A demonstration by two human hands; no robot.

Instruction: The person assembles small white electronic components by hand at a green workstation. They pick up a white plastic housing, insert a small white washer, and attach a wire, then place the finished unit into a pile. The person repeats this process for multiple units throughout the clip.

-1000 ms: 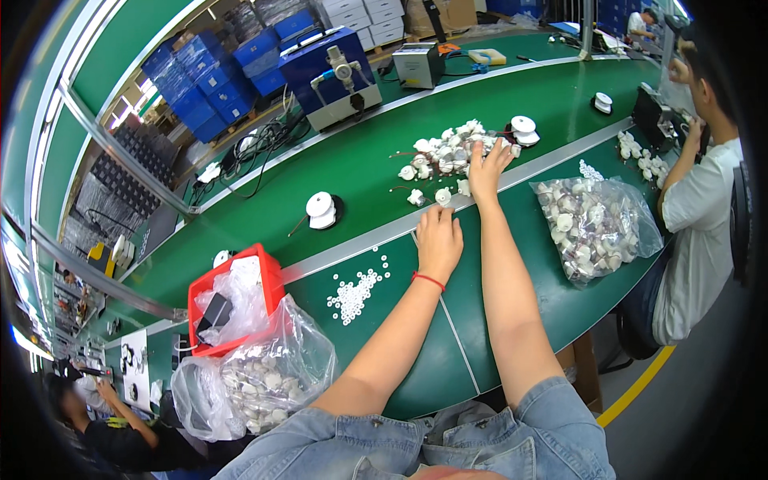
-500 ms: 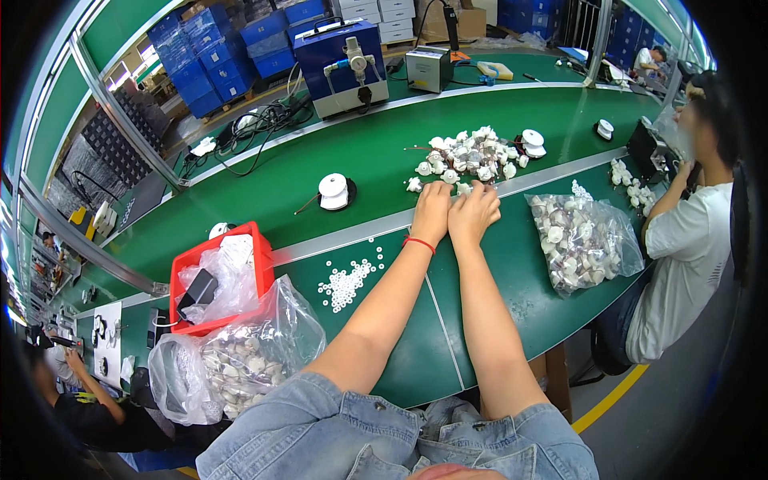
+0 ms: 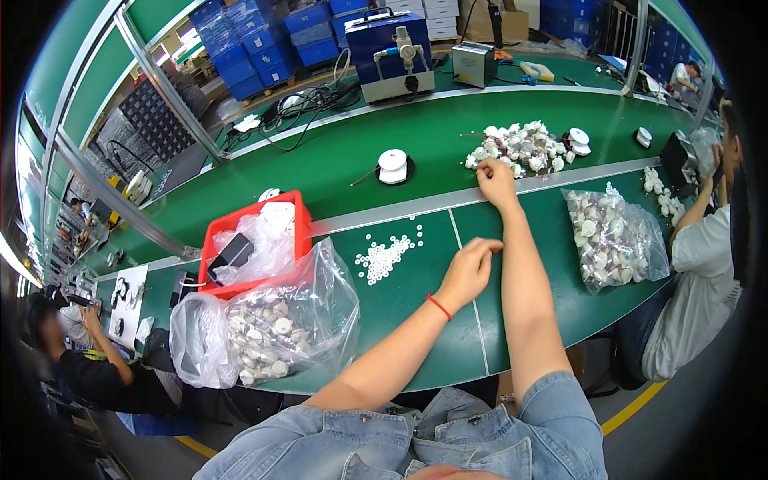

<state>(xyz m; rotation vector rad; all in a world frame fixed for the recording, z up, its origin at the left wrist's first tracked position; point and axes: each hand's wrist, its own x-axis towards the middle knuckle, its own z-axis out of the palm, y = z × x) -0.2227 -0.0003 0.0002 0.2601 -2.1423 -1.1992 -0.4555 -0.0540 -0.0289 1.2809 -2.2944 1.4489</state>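
Observation:
My left hand (image 3: 466,276), a red band at its wrist, hovers low over the green table with fingers curled together; whatever they hold is hidden. Farther forward, my right hand (image 3: 498,182) reaches across the metal rail to the near left edge of a pile of small white plastic parts (image 3: 524,146). Its fingertips are pinched together at the pile, and any part between them is too small to make out. Left of my left hand lies a scatter of small white rings (image 3: 387,260). A clear bag of similar white parts (image 3: 612,244) rests on the table to the right.
At left stand a red bin (image 3: 302,224) with plastic bags and a black adapter, and another clear bag of parts (image 3: 268,336). White spool-like pieces (image 3: 392,166) sit on the green belt (image 3: 320,188). A blue machine (image 3: 390,60) stands behind. A co-worker (image 3: 696,264) sits at right.
My hands, together at the pile before, are now apart. The left has drawn back toward me over the table; the right stays at the pile's near left edge. The whole view has shifted rightward.

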